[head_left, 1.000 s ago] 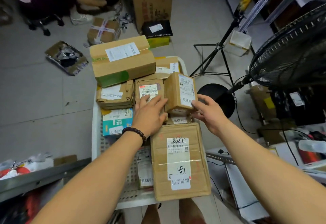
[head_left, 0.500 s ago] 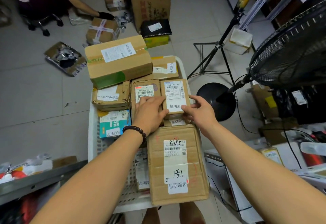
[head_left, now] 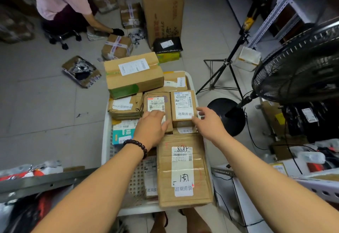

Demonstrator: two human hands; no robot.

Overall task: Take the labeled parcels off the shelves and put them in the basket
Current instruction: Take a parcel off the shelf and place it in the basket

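Small labelled parcel (head_left: 183,107) lies flat, label up, in the white basket (head_left: 106,141), against its right side, about midway along. It touches a second small parcel (head_left: 156,102) on its left, side to side.

Right hand (head_left: 208,122) is at the parcel's near right corner. Its fingers (head_left: 202,111) are loosely spread and nearly straight, with the thumb by the corner; cannot tell if there is contact. Left hand (head_left: 152,128) rests on the near end of the second small parcel, fingers (head_left: 160,118) together and lightly bent over it. Bead bracelet (head_left: 136,146) on the left wrist.

Nearer the body, a long flat parcel (head_left: 183,170) fills the basket's near right part. At the far end a large carton (head_left: 134,75) lies on top of the pile. Nearer, on the left side, are a crushed box (head_left: 124,107) and a teal-and-white box (head_left: 122,132).

To the right of the basket stand a black floor fan (head_left: 297,64) and a tripod (head_left: 223,71). Far left, a person in a pink top (head_left: 60,0) reaches down to parcels on the floor (head_left: 45,113).
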